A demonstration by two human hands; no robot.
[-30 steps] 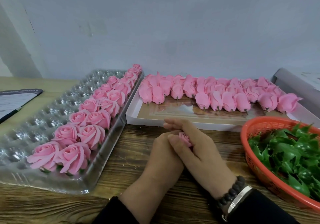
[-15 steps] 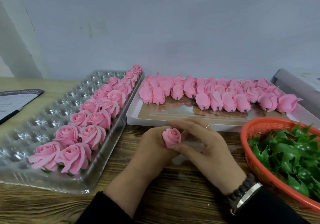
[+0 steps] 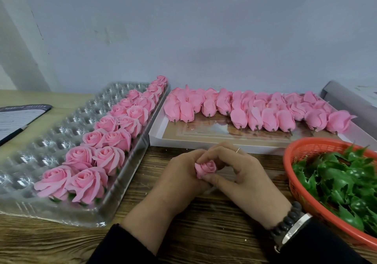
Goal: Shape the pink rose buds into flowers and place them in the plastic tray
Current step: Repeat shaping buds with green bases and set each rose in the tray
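Observation:
A pink rose bud (image 3: 205, 168) sits between both hands over the wooden table, its top facing me. My left hand (image 3: 179, 174) grips it from the left. My right hand (image 3: 240, 174) pinches its outer petals from the right and below. The clear plastic tray (image 3: 36, 145) lies to the left, with two rows of opened pink roses (image 3: 106, 139) along its right side. Unshaped pink buds (image 3: 255, 110) lie in rows on a white flat box (image 3: 204, 139) behind the hands.
An orange basket (image 3: 302, 147) of green plastic leaves (image 3: 342, 182) stands at the right. A clipboard with a pen (image 3: 18, 119) lies at the far left. A grey wall runs close behind the tray and box.
The bud was covered between my hands a second ago. It now shows between my fingers, and my right fingers have shifted around its outer petals.

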